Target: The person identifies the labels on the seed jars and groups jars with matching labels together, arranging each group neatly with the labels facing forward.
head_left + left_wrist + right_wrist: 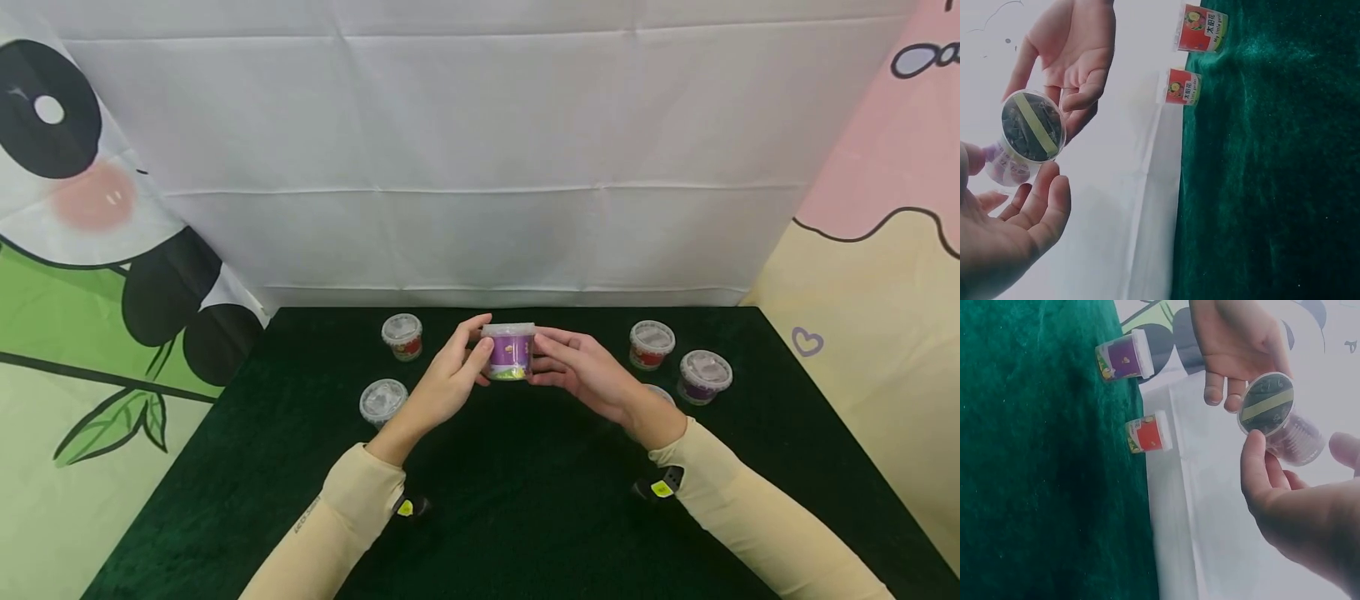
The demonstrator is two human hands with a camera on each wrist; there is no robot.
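Note:
A small lidded plastic cup [510, 353] with a purple label is held up above the dark green cloth, between both hands. My left hand [447, 367] grips its left side, thumb in front and fingers around the back. On the opposite side my right hand [581, 371] holds it lightly, thumb by the upper edge and fingers lower down. Both wrist views show the cup's underside [1034, 127], dark inside with a yellow-green strip across it. In the right wrist view, right-hand fingers [1259, 462] touch the cup's base rim.
At left on the green cloth [525, 517] stand a red-labelled cup [402, 336] and another lidded cup [383, 401]. To the right are a red-labelled cup [651, 343], a purple-labelled cup [704, 377] and one mostly hidden behind the right wrist. A white curtain [487, 167] hangs behind.

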